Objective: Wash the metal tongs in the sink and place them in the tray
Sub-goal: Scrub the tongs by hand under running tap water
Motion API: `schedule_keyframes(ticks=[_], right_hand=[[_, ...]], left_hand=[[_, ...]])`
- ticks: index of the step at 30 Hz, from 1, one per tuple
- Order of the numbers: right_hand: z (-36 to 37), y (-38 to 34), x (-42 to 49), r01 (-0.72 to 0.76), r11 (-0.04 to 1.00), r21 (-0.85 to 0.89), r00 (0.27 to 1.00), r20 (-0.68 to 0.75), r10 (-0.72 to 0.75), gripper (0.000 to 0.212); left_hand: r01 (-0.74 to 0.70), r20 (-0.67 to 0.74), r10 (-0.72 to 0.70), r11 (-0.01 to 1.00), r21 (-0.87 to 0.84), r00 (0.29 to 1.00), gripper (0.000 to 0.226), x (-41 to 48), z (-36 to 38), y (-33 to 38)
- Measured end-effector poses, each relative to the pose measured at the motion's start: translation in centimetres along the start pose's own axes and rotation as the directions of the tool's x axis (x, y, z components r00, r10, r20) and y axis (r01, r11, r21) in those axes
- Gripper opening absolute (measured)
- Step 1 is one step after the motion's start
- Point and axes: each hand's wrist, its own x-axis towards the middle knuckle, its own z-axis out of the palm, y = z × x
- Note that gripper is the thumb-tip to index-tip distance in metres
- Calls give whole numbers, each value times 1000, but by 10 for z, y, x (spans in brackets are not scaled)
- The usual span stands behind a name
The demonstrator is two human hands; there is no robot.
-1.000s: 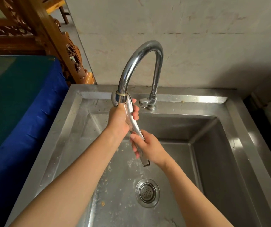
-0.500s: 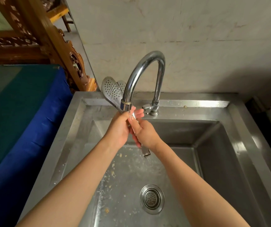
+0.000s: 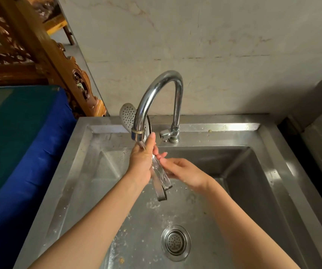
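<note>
I hold the metal tongs (image 3: 161,179) upright under the running tap (image 3: 157,94), over the steel sink (image 3: 269,164). Their perforated heads (image 3: 127,118) stick up behind the spout, and the looped handle end hangs down above the basin. My left hand (image 3: 141,162) is wrapped around the middle of the tongs, right below the spout. My right hand (image 3: 183,172) touches the handle strips from the right, fingers pressed on the metal. Water runs over both hands. No tray is in view.
The drain strainer (image 3: 175,242) lies at the basin's bottom, with food crumbs scattered on the wet floor. A blue-covered surface (image 3: 20,152) borders the sink on the left, carved wooden furniture (image 3: 63,70) behind it. A tiled wall rises at the back.
The tongs' perforated heads have risen behind the spout. My right hand has slid down and rightward along the handles, which now show spread apart below my left hand.
</note>
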Motion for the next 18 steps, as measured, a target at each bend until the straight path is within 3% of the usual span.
schedule_keyframes(ticks=[3,7,11,18], right_hand=[[-9,7,2,-41,999,7,979,-201,42,52],[-5,2,20,-32,999,-11,902,-430,24,46],[5,-13,43,-72,997,39,853,-515,82,42],[9,-24,69,-129,989,75,773,-617,148,36]], left_hand=[[-7,-14,8,999,32,1000,24,0,-12,-3],[105,100,-104,994,-6,990,27,-7,-21,-11],[195,141,-196,981,20,970,25,-13,-22,-19],[224,129,-227,974,38,965,28,-6,-32,-25]])
